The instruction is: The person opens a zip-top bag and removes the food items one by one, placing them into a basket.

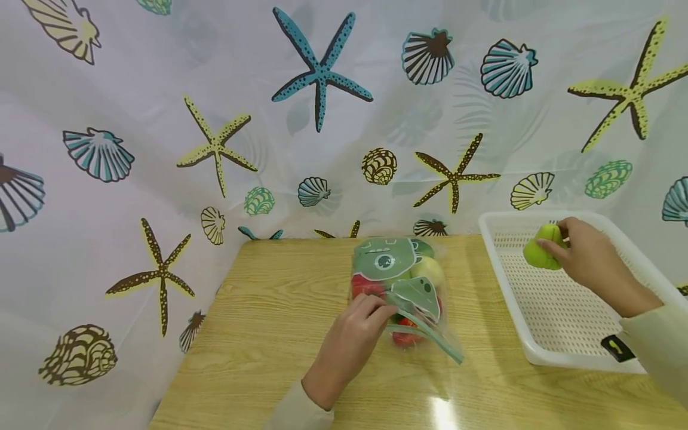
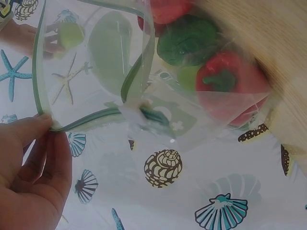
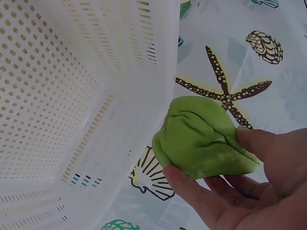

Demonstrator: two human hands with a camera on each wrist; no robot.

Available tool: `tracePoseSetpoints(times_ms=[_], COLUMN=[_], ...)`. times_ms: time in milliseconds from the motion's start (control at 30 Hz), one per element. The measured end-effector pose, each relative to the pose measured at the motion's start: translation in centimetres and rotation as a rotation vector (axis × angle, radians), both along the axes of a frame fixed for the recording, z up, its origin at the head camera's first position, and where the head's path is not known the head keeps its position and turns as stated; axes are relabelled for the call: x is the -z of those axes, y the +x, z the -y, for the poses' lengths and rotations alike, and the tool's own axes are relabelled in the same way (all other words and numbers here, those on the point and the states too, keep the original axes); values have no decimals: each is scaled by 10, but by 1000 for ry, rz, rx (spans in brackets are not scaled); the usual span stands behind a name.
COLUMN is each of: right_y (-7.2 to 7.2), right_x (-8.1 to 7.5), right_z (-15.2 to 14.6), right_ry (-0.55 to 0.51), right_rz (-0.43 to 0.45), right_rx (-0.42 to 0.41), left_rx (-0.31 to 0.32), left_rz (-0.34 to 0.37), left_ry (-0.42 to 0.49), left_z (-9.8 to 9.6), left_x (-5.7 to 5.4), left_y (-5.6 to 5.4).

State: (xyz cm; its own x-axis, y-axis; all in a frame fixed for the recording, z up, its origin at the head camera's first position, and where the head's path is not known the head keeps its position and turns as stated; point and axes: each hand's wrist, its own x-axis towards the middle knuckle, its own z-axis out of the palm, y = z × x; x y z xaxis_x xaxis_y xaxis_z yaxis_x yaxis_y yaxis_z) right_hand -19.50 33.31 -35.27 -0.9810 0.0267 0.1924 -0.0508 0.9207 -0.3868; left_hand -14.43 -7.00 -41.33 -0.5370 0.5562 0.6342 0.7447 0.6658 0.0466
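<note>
A clear zip bag [image 1: 384,263] with green cartoon prints lies on the table, holding red, green and pale yellow vegetables. My left hand [image 1: 355,328] pinches the zip edge of its mouth between thumb and fingers. In the left wrist view the green zip strip [image 2: 96,116] gapes apart, and a red bell pepper [image 2: 235,88] shows through the plastic. Over the white basket [image 1: 506,289], my right hand [image 1: 596,257] grips a light green chayote [image 1: 537,255]. Its creased end faces the right wrist view, with thumb and fingertips around its sides.
The perforated basket stands at the right of the wooden table [image 1: 285,298]. A small black piece [image 1: 618,348] with a yellow mark shows beside the right sleeve. Behind the table hangs a white curtain [image 1: 355,119] printed with starfish and shells.
</note>
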Motion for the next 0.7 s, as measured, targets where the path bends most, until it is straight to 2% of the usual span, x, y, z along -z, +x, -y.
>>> tracePoseSetpoints(times_ms=[167,333,533,700], right_y=[-21,-39,-59,-71], right_x=[4,12,30,49], right_z=[-1,-5,-9,-5], right_ry=[-13,-38,-64,-72], right_rz=[19,85,175,214], right_rx=[-4,-5,-1,-10], left_rx=[-1,11,15,11], left_rz=[-13,-26,-26,-25], left_ry=[0,7,20,29], left_z=[0,0,-1,-1], left_x=[1,2,4,5], left_y=[0,-1,-1,-1])
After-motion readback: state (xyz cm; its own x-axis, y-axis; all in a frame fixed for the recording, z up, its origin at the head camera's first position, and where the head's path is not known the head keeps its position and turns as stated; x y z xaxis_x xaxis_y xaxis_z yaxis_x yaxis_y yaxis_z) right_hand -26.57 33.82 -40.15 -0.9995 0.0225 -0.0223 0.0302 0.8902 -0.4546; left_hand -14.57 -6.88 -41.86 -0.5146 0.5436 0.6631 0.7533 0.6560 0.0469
